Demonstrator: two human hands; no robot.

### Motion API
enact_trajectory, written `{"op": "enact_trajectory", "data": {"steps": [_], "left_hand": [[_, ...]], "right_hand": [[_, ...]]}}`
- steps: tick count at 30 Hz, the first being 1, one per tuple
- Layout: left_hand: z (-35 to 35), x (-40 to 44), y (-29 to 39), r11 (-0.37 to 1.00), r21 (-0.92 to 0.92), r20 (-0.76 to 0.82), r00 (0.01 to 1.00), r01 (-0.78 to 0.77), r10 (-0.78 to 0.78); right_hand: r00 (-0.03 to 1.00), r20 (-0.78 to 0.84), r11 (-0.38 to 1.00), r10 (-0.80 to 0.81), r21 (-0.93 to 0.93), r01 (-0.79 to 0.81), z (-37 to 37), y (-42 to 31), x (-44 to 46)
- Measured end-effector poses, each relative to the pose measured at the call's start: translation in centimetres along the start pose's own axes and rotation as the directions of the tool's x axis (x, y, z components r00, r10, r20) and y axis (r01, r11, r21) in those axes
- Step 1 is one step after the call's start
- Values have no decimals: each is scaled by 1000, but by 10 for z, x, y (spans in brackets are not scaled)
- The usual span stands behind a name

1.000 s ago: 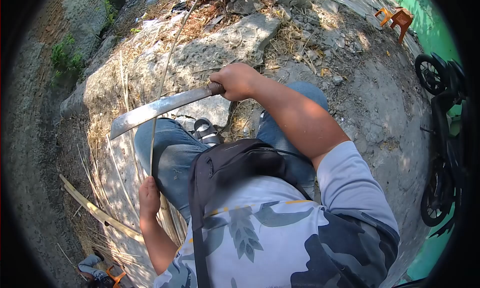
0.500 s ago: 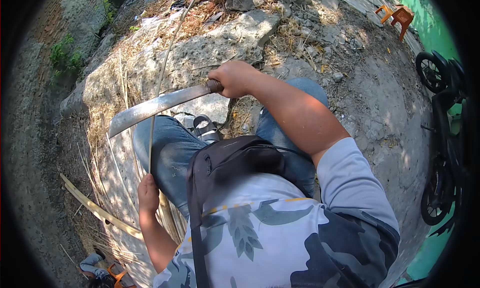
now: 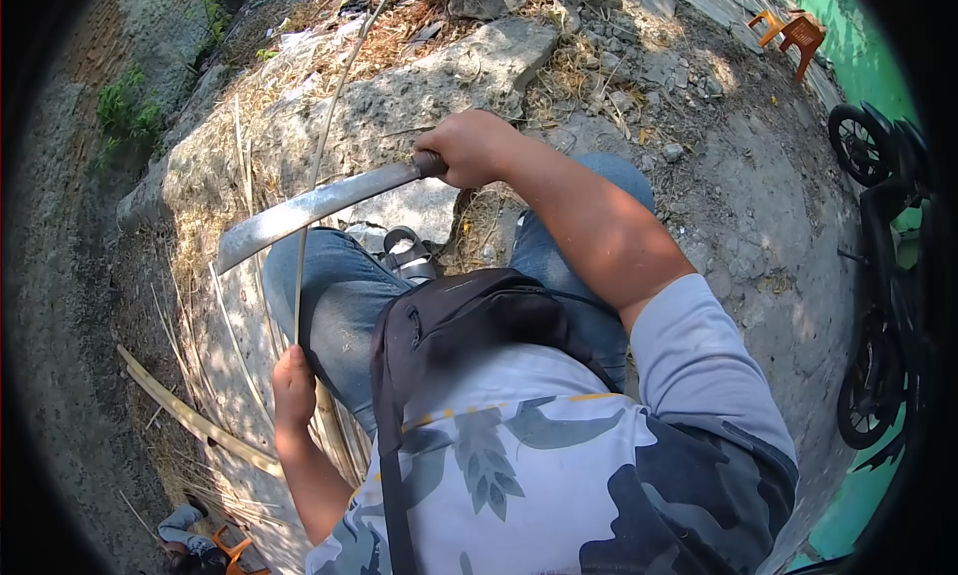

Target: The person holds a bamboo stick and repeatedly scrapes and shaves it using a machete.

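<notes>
My right hand is closed round the dark handle of a machete. Its broad, worn blade points left, lying across a long thin bamboo strip above my left knee. Lower down, my left hand is closed on the near end of that strip, thumb uppermost. From there the strip runs up past the blade toward the top of the view. Whether the edge bites into the strip cannot be made out.
Several pale strips and a split bamboo piece lie on the ground at left. A concrete slab lies ahead. Orange plastic chairs and a motorcycle stand at right. Another person shows at lower left.
My right hand and the machete have shifted slightly upward. My left hand stays closed on the strip in nearly the same place.
</notes>
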State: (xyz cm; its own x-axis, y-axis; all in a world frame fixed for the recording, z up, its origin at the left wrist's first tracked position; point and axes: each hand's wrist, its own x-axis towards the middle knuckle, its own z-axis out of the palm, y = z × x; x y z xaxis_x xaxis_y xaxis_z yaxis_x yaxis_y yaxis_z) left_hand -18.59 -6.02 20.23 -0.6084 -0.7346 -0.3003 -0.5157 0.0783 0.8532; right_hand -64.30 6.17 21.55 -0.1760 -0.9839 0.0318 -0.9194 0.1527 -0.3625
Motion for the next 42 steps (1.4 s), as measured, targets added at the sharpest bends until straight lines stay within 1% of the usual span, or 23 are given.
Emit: {"op": "enact_trajectory", "data": {"steps": [1, 4, 7, 11, 14, 16, 17, 19, 21, 24, 27, 28, 31, 32, 34, 35, 36, 39, 42], "left_hand": [[0, 0, 0, 1000, 13, -4, 1000, 3, -3], [0, 0, -3, 1000, -1, -7, 1000, 25, -25], [0, -1, 3, 999, 28, -18, 999, 32, -31], [-2, 1, -5, 997, 71, -12, 1000, -12, 13], [-2, -1, -4, 990, 129, -29, 998, -57, 61], [-1, 1, -8, 980, 175, -40, 993, -99, 107], [0, 1, -7, 980, 177, -40, 995, -86, 94], [0, 1, -3, 981, 187, -39, 997, -58, 66], [-2, 2, -7, 981, 183, -36, 996, -73, 80], [-3, 3, -10, 979, 185, -32, 995, -86, 94], [-4, 3, -15, 981, 171, -32, 995, -91, 98], [-4, 2, -15, 982, 162, -35, 994, -92, 99], [-3, 1, -13, 988, 131, -33, 996, -81, 86], [-3, 0, -12, 992, 113, -31, 998, -58, 62], [-2, 1, -10, 997, 76, -22, 1000, -19, 20], [-2, 1, -7, 996, 85, -13, 1000, -26, 27], [-2, 1, -4, 995, 95, -4, 999, -33, 33], [-2, 2, 2, 993, 115, 4, 999, -35, 35], [-1, 1, 6, 988, 151, -2, 1000, -30, 31]], "right_hand": [[1000, -3, 1000, -5, -19, 5, -3, 2, 0], [998, -13, 998, 64, 0, -64, -2, 4, -2], [997, -57, 998, 50, -38, -52, -3, -4, -4], [1000, -30, 991, -7, -135, 3, -14, -18, -8], [995, -50, 995, 87, -50, -90, -6, 0, -3], [984, -53, 983, 170, 82, -166, -2, 15, 2], [976, -50, 968, 213, 148, -204, 0, 22, 4], [978, -61, 972, 199, 136, -189, 3, 25, 5], [980, -75, 977, 186, 118, -176, 2, 19, 2], [994, -30, 994, 104, 42, -102, -6, -8, -6], [994, -52, 989, -92, -120, 85, -1, -23, -7], [993, -36, 985, -108, -141, 102, 1, -23, -4], [999, -51, 996, -8, -85, 4, -5, -11, -1], [996, -25, 996, 84, -33, -84, -4, 0, 2], [981, -112, 986, 157, 67, -150, -6, 19, 6], [969, -152, 976, 197, 121, -179, -8, 22, 5], [953, -71, 947, 296, 148, -283, -11, 26, 3], [972, -103, 977, 212, 51, -207, -8, 23, -1], [988, 28, 988, 155, -24, -154, -12, -8, -5]]}}
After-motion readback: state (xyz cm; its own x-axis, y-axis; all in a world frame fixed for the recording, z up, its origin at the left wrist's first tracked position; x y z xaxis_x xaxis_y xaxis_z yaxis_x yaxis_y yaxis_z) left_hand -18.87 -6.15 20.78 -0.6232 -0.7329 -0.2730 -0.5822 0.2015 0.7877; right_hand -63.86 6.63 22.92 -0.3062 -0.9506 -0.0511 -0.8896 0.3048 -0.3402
